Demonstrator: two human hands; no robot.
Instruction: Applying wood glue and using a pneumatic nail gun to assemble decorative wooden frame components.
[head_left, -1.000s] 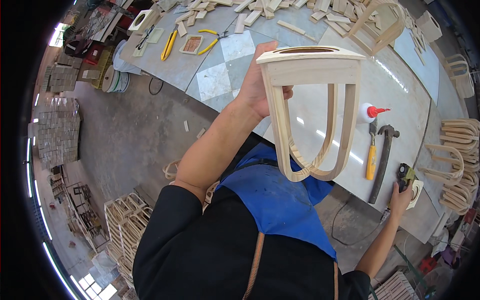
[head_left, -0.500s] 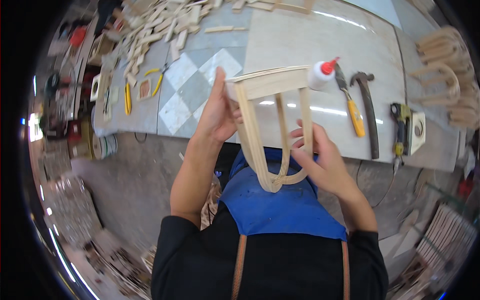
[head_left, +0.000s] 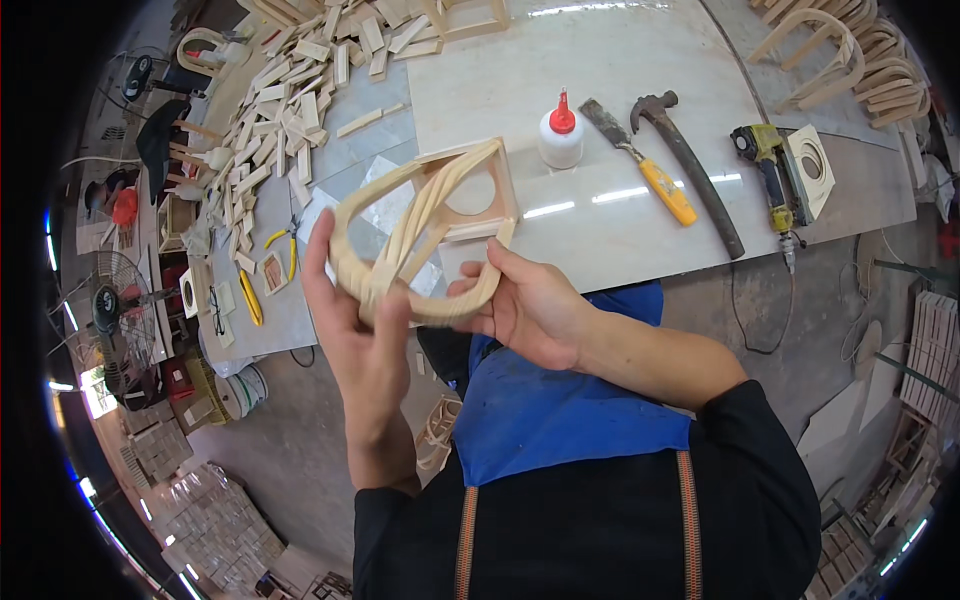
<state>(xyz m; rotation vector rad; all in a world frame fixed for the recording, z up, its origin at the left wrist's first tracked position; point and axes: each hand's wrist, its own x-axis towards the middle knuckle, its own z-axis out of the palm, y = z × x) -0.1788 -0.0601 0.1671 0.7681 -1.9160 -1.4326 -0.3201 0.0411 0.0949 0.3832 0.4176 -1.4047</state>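
Observation:
A pale wooden frame (head_left: pixel 413 222) of curved strips, joined to a square end with a round opening, is tilted above the near edge of the table. My left hand (head_left: pixel 355 355) cups its rounded end, fingers along the outer curve and thumb at the joint where the strips cross. On the other side, my right hand (head_left: pixel 535 312) pinches the curved strip between thumb and fingers. Motion slightly smears the rounded end. Beyond the frame stands a white glue bottle (head_left: pixel 561 143) with a red cap.
Right of the bottle lie a yellow-handled chisel (head_left: pixel 660 185), a claw hammer (head_left: pixel 690 165) and a yellow-green power tool (head_left: pixel 768 175). Loose wood blocks (head_left: pixel 290 105) heap at the far left, near yellow-handled pliers (head_left: pixel 292 250). Curved wooden pieces (head_left: pixel 840 60) stack at the far right.
The wooden frame has been turned over, its rounded end now to the left and its square end away from me. My left hand went from the square end to the rounded end.

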